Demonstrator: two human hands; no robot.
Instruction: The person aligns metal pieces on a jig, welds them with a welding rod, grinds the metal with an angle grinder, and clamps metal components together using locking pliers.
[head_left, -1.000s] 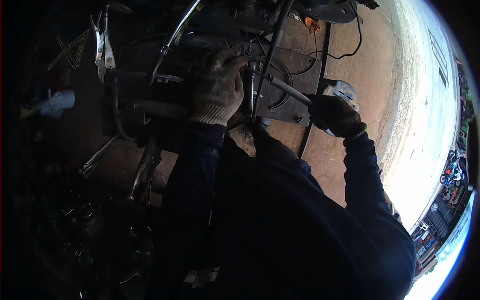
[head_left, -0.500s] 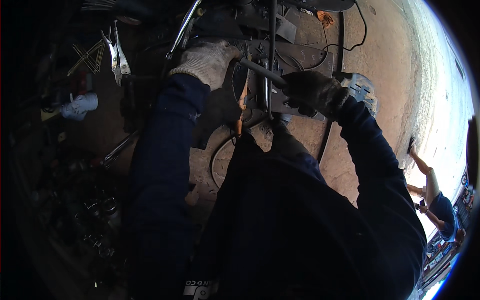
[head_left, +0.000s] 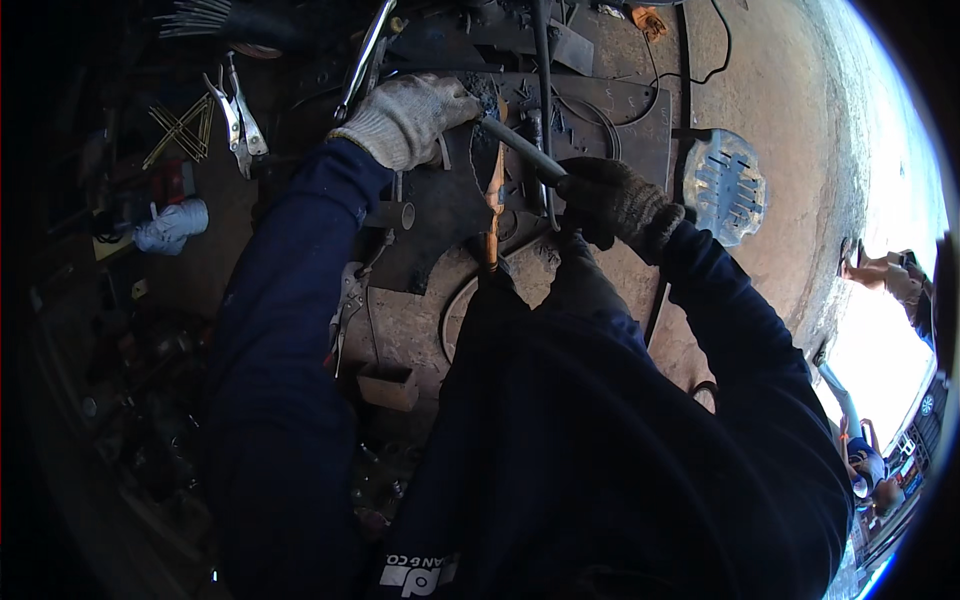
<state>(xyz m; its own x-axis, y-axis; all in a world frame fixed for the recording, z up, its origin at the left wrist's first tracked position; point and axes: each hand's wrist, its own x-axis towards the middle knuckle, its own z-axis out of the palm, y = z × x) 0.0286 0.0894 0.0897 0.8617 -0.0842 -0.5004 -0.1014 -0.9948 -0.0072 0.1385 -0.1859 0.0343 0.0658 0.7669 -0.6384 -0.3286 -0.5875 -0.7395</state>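
Note:
My right hand (head_left: 612, 205), in a dark, dirty work glove, is closed around one end of a grey metal bar (head_left: 525, 148). That bar slants up and left across a dark steel plate (head_left: 640, 130). At its far end is my left hand (head_left: 405, 120), in a pale knitted glove. The left fingers are pinched together at the bar's tip; what they grip, if anything, is hidden. Close by, a long dark rod (head_left: 543, 90) crosses the plate. An orange-brown strip (head_left: 494, 200) lies between my hands, nearer to me. A short pipe (head_left: 400, 214) shows beside my left forearm.
Locking pliers (head_left: 238, 120), crossed thin rods (head_left: 180, 132) and a pale grey glove (head_left: 172, 227) lie at left. Another pair of locking pliers (head_left: 347, 300) and a rusty block (head_left: 388, 388) lie by my left arm. A slotted grey plate (head_left: 725, 188) is at right. Beyond, a person (head_left: 868, 465) is outside.
My left arm has shifted left, uncovering the pipe, the second locking pliers and the block. My right hand has moved slightly left and down, showing the slotted plate. Both hands remain at the bar.

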